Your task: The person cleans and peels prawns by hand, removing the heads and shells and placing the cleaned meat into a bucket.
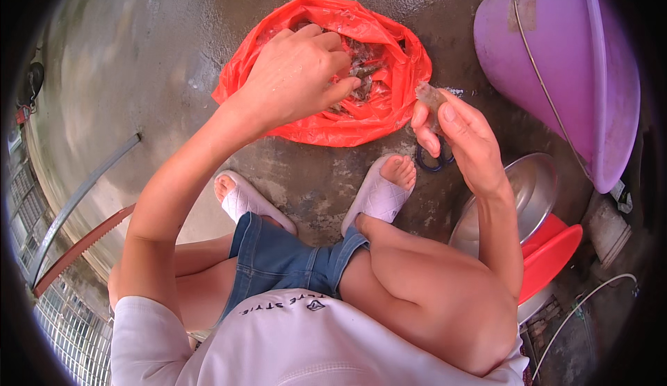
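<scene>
A red plastic bag [411,47] lies with its mouth spread wide on the wet concrete floor. Inside are greyish, translucent pieces that look like shrimp [365,70] or their shells. My left hand [302,70] is over the bag's opening with its fingers curled downward. The fingertips are partly hidden, so I cannot tell whether they pinch anything. To the right of the bag, my right hand [464,136] holds a greyish shrimp [431,99] between thumb and fingers. Dark blue loop handles [428,164], seemingly of scissors, show below that hand; whether they touch it is unclear.
A purple plastic bucket [531,47] with a wire handle lies tipped at the right. Behind my right forearm are a metal basin [531,183] and a red plastic basin [552,250]. My feet, in pale slippers [372,190], stand below the bag. Metal bars [86,193] reach in at left.
</scene>
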The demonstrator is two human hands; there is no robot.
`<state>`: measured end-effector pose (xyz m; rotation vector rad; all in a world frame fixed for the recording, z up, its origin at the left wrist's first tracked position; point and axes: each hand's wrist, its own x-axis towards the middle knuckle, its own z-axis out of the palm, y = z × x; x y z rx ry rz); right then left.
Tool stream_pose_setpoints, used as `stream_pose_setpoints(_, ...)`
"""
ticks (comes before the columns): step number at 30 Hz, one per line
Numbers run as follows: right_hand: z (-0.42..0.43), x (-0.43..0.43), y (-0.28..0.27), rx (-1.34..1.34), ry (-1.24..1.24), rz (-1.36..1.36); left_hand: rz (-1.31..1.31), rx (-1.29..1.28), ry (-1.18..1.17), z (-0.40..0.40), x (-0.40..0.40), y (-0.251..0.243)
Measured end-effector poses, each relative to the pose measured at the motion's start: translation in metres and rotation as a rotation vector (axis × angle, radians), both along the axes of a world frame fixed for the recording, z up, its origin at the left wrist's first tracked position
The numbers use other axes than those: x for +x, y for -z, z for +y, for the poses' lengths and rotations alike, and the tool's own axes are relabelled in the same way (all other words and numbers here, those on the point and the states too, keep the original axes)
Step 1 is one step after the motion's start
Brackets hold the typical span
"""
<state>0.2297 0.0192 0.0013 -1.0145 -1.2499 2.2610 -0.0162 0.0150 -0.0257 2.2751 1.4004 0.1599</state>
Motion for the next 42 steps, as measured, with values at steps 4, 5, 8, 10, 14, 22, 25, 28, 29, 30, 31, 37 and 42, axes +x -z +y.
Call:
stream_pose_setpoints(4, -0.002, -0.007, -0.002, -0.225, 0.077, 0.081, -0.866, -0.494, -0.268, -0.013, 0.026, -0.027)
stream_pose_setpoints(5, -0.003, -0.009, 0.000, -0.229, 0.075, 0.081, -0.865, -0.497, -0.272, -0.015, 0.032, -0.029)
stream_pose_setpoints(8, -0.005, -0.016, -0.001, -0.499, 0.134, 0.182, -1.026, -0.612, -0.364, -0.013, 0.039, -0.038)
stream_pose_setpoints(10, -0.005, -0.016, 0.001, -0.530, 0.116, 0.236, -1.061, -0.594, -0.387, -0.014, 0.039, -0.033)
stream_pose_setpoints(14, -0.005, -0.018, -0.004, -0.593, 0.117, 0.321, -1.219, -0.667, -0.458, -0.012, 0.038, -0.030)
stream_pose_setpoints(22, -0.007, -0.017, -0.011, -0.601, 0.125, 0.395, -1.298, -0.698, -0.439, -0.014, 0.033, -0.033)
stream_pose_setpoints(25, -0.006, -0.021, -0.015, -0.606, 0.153, 0.382, -1.331, -0.620, -0.390, -0.016, 0.038, -0.034)
stream_pose_setpoints(28, -0.008, -0.020, -0.012, -0.581, 0.133, 0.370, -1.076, -0.478, -0.305, -0.014, 0.041, -0.038)
stream_pose_setpoints(29, -0.009, -0.018, -0.010, -0.567, 0.097, 0.385, -1.077, -0.478, -0.304, -0.013, 0.041, -0.039)
stream_pose_setpoints(30, -0.008, -0.017, -0.012, -0.569, 0.094, 0.388, -1.044, -0.481, -0.301, -0.013, 0.039, -0.039)
stream_pose_setpoints(31, -0.006, -0.016, -0.014, -0.479, 0.094, 0.322, -1.011, -0.483, -0.297, -0.014, 0.037, -0.040)
stream_pose_setpoints(37, -0.011, -0.033, -0.025, 0.396, 0.526, -0.012, -1.418, -0.750, -0.506, -0.017, 0.047, -0.050)
stream_pose_setpoints(42, -0.006, -0.026, -0.024, 0.736, 0.452, -0.129, -1.258, -0.602, -0.388, -0.018, 0.043, -0.051)
